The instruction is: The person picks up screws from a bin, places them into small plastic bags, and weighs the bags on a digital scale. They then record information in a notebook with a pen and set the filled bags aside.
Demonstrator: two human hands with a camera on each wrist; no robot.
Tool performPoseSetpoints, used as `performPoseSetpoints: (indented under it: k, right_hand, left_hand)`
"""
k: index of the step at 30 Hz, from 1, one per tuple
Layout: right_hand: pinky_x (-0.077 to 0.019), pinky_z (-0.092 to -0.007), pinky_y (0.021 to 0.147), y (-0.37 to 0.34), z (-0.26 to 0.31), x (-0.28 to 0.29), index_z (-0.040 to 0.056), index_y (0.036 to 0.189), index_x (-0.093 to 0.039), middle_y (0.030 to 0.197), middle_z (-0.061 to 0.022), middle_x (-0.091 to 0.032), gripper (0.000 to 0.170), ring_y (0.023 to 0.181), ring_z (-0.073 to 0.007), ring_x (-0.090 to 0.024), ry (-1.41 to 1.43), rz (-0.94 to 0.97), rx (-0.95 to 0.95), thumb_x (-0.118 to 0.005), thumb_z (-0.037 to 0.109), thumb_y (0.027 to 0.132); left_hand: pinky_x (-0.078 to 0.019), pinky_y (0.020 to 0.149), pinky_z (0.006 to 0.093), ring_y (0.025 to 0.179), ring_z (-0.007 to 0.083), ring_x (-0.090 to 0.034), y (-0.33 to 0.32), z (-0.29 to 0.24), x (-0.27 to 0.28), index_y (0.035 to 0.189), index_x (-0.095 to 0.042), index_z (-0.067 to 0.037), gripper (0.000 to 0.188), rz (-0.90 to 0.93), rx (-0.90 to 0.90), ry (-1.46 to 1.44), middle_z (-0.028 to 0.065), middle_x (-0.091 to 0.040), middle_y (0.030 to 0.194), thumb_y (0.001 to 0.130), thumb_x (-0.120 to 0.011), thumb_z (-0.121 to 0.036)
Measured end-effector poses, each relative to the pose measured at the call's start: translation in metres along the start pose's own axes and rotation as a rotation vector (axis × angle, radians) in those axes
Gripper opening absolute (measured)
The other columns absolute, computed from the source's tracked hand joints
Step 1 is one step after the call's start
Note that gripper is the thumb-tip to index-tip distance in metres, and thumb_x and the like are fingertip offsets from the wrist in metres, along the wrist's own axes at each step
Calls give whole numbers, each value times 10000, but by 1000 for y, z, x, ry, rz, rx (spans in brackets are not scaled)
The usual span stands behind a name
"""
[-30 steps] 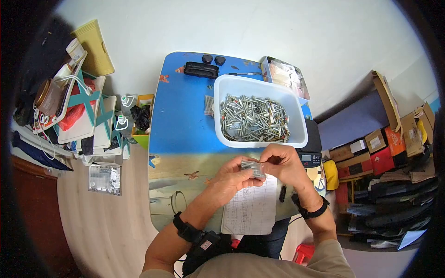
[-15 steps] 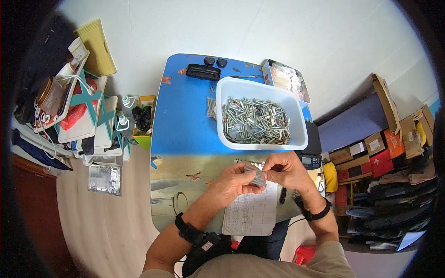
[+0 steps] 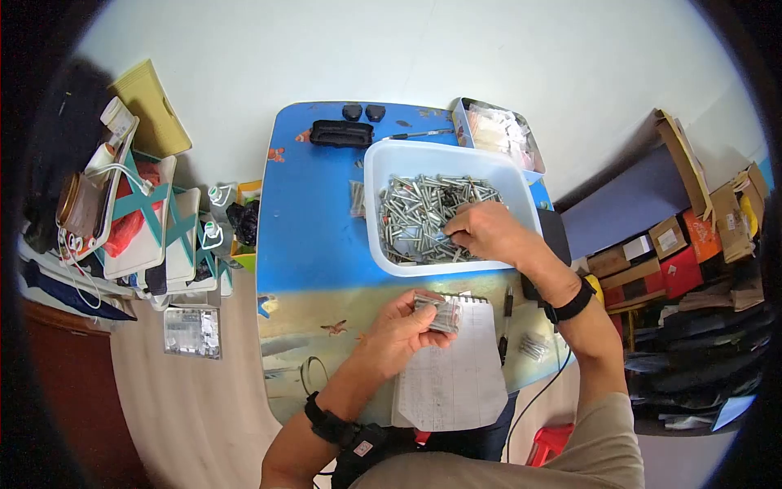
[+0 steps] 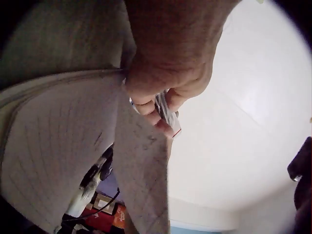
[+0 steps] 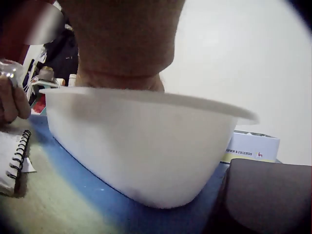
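My left hand (image 3: pixel 399 330) grips a small clear plastic bag (image 3: pixel 437 314) of screws, thumb on top, above a spiral notebook (image 3: pixel 450 383) with handwritten pages. The left wrist view shows the bag (image 4: pixel 168 114) between thumb and fingers. My right hand (image 3: pixel 493 232) reaches over the near right rim of a white plastic tub (image 3: pixel 533 224), its fingers bent down among many loose silver screws (image 3: pixel 423 204). In the right wrist view the tub wall (image 5: pixel 141 146) hides that hand's fingers; I cannot tell whether they hold a screw.
Another bag of screws (image 3: pixel 533 346) lies right of the notebook, beside a black pen (image 3: pixel 503 338). A further small bag (image 3: pixel 357 200) is left of the tub. Behind stand a black case (image 3: pixel 342 134) and a box of plastic bags (image 3: pixel 501 138). A black scale (image 5: pixel 268 195) sits to the right.
My right hand has left the bag and moved forward into the tub. My left hand still holds the bag, slightly lower in view. The bag right of the notebook now shows fully.
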State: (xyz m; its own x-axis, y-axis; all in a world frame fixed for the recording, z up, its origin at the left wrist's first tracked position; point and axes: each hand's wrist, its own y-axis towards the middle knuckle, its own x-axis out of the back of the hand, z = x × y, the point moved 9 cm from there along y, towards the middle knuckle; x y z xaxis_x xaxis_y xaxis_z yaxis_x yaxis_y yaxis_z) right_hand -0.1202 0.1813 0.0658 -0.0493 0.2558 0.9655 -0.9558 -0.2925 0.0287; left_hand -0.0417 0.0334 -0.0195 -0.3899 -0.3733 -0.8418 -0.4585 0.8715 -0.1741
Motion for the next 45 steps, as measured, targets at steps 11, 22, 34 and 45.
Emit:
performPoseSetpoints:
  k: [11, 22, 34, 45]
  right_hand:
    - [-501, -459, 666, -16, -5, 17, 35, 947, -594, 838, -144, -638, 123, 777, -384, -632, 16, -73, -57, -643, 39, 834]
    - [-452, -334, 594, -59, 27, 55, -8, 885, -617, 764, -107, -614, 38, 638, -230, -559, 78, -263, -107, -648, 14, 880]
    - [-469, -279, 565, -103, 70, 31, -14, 878, -674, 739, -85, -635, 44, 636, -125, -584, 531, -271, -366, -703, 1, 849]
    - [-445, -261, 508, -112, 62, 22, -6, 828, -660, 705, -74, -637, 53, 582, -106, -567, 496, -434, -409, -711, 1, 840]
  left_hand:
    - [-578, 735, 354, 902, 261, -694, 0, 0, 2, 1202, -545, -20, 257, -1, -48, -6, 165, -677, 1062, 963, -604, -94]
    - [-573, 740, 363, 902, 267, -690, 2, -4, 5, 1171, -573, -5, 239, -28, -49, 20, 153, -682, 1057, 962, -615, -113]
    - [-592, 837, 401, 969, 287, -696, 4, -4, 5, 1217, -538, -18, 271, -13, -93, -9, 165, -665, 1106, 959, -608, -67]
    - [-567, 897, 413, 1028, 286, -676, 3, -8, 4, 1248, -523, -31, 303, -3, -134, -32, 171, -655, 1149, 955, -600, -36]
